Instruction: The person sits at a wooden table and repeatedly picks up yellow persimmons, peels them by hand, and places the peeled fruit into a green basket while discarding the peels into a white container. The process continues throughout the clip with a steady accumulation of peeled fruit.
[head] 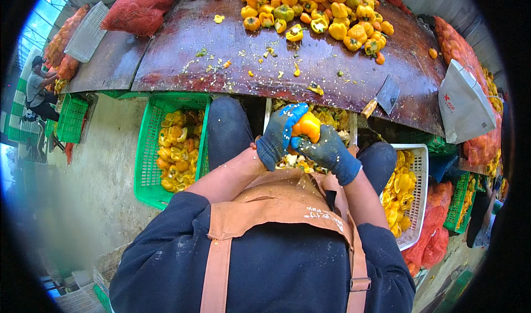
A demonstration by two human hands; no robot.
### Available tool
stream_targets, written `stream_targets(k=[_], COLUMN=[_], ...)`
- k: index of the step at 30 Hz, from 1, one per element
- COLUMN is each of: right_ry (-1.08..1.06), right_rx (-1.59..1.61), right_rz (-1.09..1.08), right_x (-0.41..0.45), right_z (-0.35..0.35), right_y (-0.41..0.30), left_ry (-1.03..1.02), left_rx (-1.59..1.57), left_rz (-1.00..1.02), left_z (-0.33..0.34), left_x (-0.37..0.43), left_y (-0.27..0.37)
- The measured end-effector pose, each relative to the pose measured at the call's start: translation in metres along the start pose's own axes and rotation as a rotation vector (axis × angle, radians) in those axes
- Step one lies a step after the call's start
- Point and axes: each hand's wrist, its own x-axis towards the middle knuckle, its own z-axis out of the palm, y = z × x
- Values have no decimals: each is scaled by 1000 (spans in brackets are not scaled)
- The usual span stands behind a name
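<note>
Both my hands wear dark, blue-coated work gloves dotted with pepper seeds. A yellow-orange bell pepper [307, 127] is held between them, above my lap. My left hand [282, 132] wraps the pepper's left side, and my right hand [327, 149] grips it from the lower right. The gloves cover part of the pepper, so its underside is hidden. Below and behind the hands stands a white crate [353, 126] containing pepper scraps and cores. On the table's near edge lies a cleaver [383, 97] with a wooden handle, right of my hands.
A heap of yellow and orange peppers [315, 6] covers the far part of the wet table [174, 59]. Opened peppers fill a green crate [141, 159] at left and a white crate [422, 196] at right. A white bag [464, 105] hangs at right. Another person [39, 84] works far left.
</note>
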Motion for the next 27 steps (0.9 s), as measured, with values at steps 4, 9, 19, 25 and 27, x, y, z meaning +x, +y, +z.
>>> stream_targets(k=[4,9,19,25,27], right_ry=[-98,-60,-56,-390,-531], right_rx=[13,118,288,385,-195], right_rz=[30,11,24,57,207], right_x=[3,10,4,6,5], right_z=[-13,-22,-1,-28,-37], right_y=[0,-9,17,14,4], left_ry=[-83,35,133,-147,-30], left_rx=[27,17,-859,-161,108], left_rz=[-24,-38,-753,-277,44], left_z=[-1,2,27,19,13], left_x=[2,6,-7,-8,5], left_y=[-2,4,8,-9,2])
